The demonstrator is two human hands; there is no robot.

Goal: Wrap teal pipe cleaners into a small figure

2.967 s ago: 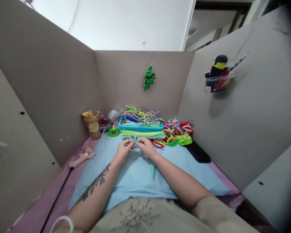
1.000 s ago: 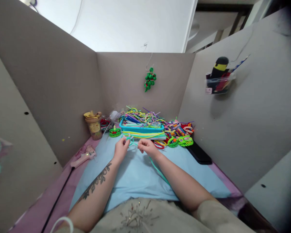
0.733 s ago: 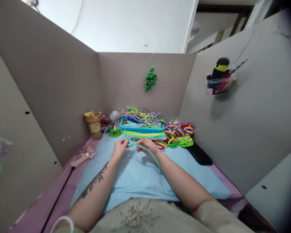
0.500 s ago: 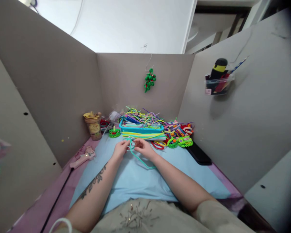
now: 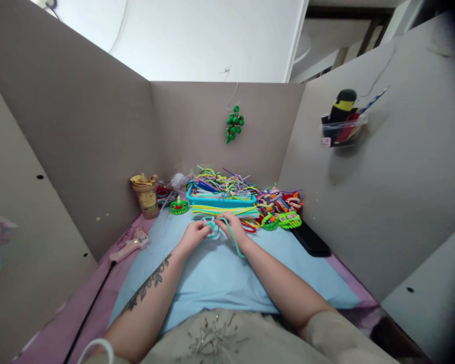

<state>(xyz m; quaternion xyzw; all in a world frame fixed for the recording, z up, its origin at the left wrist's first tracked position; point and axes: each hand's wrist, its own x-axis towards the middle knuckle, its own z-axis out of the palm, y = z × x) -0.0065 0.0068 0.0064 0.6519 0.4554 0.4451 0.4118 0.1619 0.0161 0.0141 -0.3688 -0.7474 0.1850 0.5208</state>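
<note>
Between my hands is a small looped piece (image 5: 213, 228) of teal and pale lilac pipe cleaners. My left hand (image 5: 197, 234) pinches its left side between thumb and fingertips. A long teal pipe cleaner (image 5: 233, 236) runs from the piece over my right hand (image 5: 230, 227) and hangs down past the wrist. My right fingers are closed on this strand near the loops. Fingers partly hide where the strand joins the piece. Just beyond my hands, yellow and teal pipe cleaners (image 5: 223, 211) lie in a row.
Behind stands a blue basket (image 5: 223, 202) heaped with pipe cleaners. Green pipe-cleaner figures (image 5: 289, 220) and a black case (image 5: 311, 240) lie right. On the left are a green figure (image 5: 179, 206), a brown cup (image 5: 145, 198) and a pink glue gun (image 5: 131, 246). Grey panels (image 5: 227, 146) enclose the table.
My right hand has moved slightly right and up, turning over. The teal strand, hanging between my hands before, now lies across my right hand. The looped piece shows more openly.
</note>
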